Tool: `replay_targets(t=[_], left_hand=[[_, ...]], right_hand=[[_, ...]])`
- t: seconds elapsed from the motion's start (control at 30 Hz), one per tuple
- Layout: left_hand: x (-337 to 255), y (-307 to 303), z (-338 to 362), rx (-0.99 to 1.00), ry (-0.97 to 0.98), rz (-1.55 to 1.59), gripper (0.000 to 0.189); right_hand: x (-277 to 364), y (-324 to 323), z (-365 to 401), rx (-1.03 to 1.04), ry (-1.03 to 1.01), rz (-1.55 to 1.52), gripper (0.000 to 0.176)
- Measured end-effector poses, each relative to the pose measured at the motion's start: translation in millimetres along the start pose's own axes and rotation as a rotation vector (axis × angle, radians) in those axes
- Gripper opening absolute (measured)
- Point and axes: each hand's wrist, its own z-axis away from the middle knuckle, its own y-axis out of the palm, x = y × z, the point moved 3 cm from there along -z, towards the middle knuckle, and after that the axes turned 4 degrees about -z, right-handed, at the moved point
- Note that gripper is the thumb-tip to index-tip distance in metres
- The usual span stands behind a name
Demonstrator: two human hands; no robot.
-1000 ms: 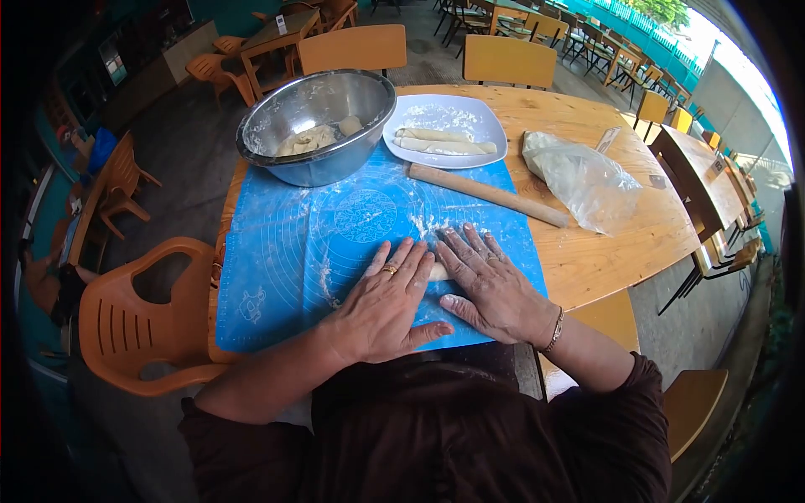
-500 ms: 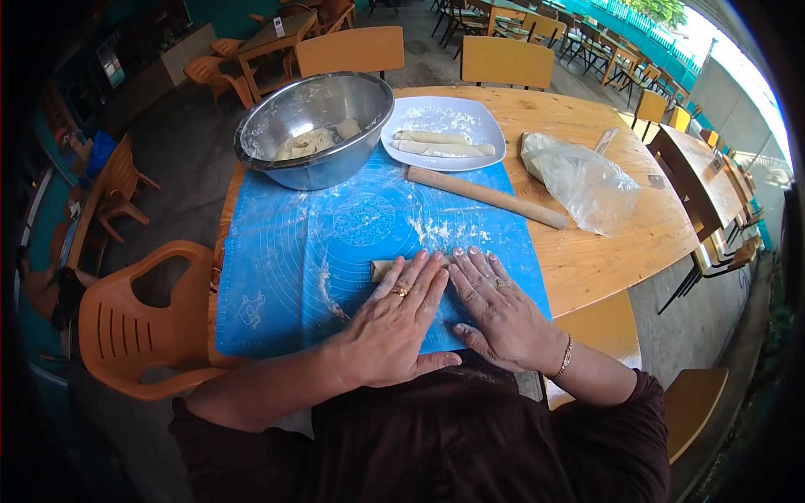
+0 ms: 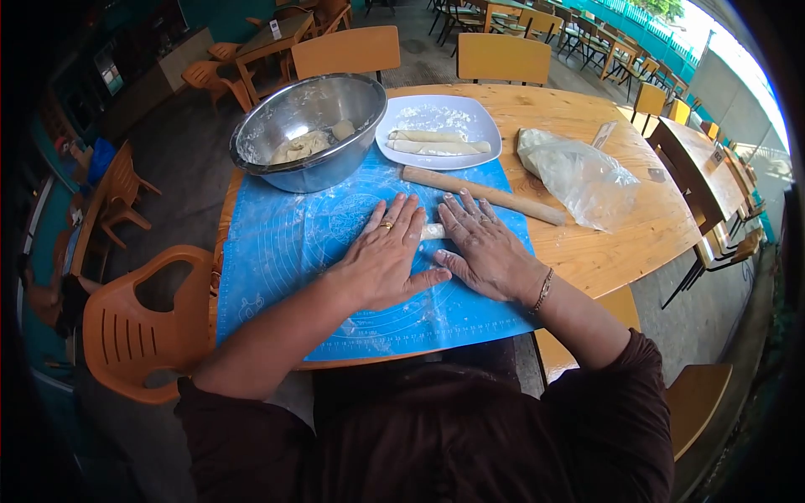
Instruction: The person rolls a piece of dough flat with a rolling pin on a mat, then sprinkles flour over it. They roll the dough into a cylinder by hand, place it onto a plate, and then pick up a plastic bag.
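Both hands lie flat, palms down, over a floury dough roll [image 3: 433, 231] on the blue mat [image 3: 277, 285]. My left hand [image 3: 386, 256] covers the roll's left part, fingers stretched out. My right hand [image 3: 488, 251] rests on its right part with the fingers extended, and a short piece of the roll shows between the two hands. Just beyond my right hand lies a wooden rolling pin [image 3: 486, 196]. Behind the pin, a white plate [image 3: 428, 111] holds dough rolls [image 3: 440, 147]. Dough lumps [image 3: 302, 147] sit in a metal bowl [image 3: 319, 173] at the back left.
A clear plastic bag [image 3: 579, 180] with pale contents lies on the wooden table [image 3: 620, 243] at the right. An orange chair [image 3: 151, 323] stands at the left. Two chair backs [image 3: 503, 59] rise behind the table's far edge.
Both hands have moved forward across the mat, away from the body, with the dough roll under them. More of the roll shows between them.
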Motion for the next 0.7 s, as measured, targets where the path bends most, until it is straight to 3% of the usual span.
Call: replay_targets(t=[0.2, 0.27, 0.37, 0.53, 0.6, 0.7], left_hand=[[0, -10, 7, -0.071, -0.062, -0.038, 0.106], [-30, -20, 27, -0.078, 0.093, -0.067, 0.105], [-39, -9, 32, -0.021, 0.128, -0.033, 0.105], [-10, 0, 10, -0.047, 0.036, -0.017, 0.112], [1, 4, 0, -0.016, -0.008, -0.027, 0.111], [13, 4, -10, -0.074, -0.028, 0.005, 0.097]], right_hand=[[6, -15, 12, -0.122, -0.029, 0.026, 0.073], [23, -13, 33, -0.067, -0.082, 0.029, 0.072], [25, -2, 37, -0.016, -0.135, 0.039, 0.071], [8, 3, 11, -0.074, -0.108, 0.064, 0.071], [0, 4, -1, 0.019, -0.034, 0.000, 0.071], [-11, 3, -14, -0.091, -0.054, -0.026, 0.065]])
